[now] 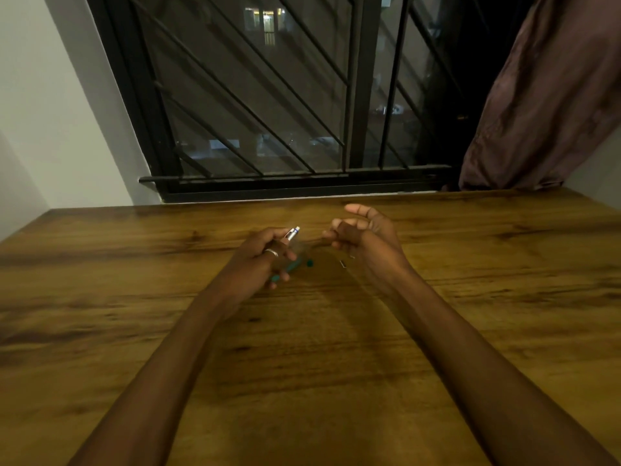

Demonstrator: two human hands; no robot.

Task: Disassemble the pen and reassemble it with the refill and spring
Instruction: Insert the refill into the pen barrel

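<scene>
My left hand [260, 257] is closed around a pen body [291, 234], whose silver end pokes out above my fingers toward the far side. A teal part [295, 264] shows below and to the right of that hand; whether it is held or lying on the table I cannot tell. My right hand [361, 235] hovers a little to the right, fingers curled and thumb raised, and what it holds, if anything, is hidden. A small metal piece [342, 263], perhaps the spring, lies on the wooden table [319, 331] between my wrists. Another tiny piece [352, 257] lies next to it.
The table's far edge meets a dark barred window [285, 112]. A brown curtain [544, 95] hangs at the back right. A white wall [50, 112] stands to the left.
</scene>
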